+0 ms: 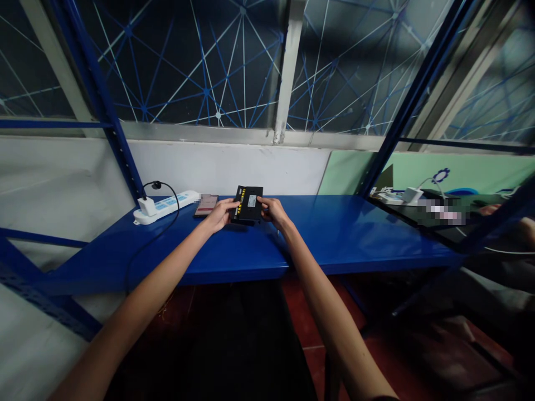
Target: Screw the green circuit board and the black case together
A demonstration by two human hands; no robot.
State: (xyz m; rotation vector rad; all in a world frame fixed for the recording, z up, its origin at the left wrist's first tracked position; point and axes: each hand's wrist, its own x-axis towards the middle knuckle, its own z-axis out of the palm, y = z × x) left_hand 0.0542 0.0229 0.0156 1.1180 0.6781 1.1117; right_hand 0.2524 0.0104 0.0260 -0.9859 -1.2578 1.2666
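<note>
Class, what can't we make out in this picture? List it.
All head view:
Label on the black device: print too small.
Device's underside: turned away, hidden by its top.
Flat reddish item: far left corner hidden by pixelation.
Another person: blurred, cut off by right edge.

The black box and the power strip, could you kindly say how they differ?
The black box is held by the left hand and the right hand; the power strip lies on the blue table. The box is black and compact; the strip is white and long. Both show a second colour: yellow on the box, light blue on the strip.
</note>
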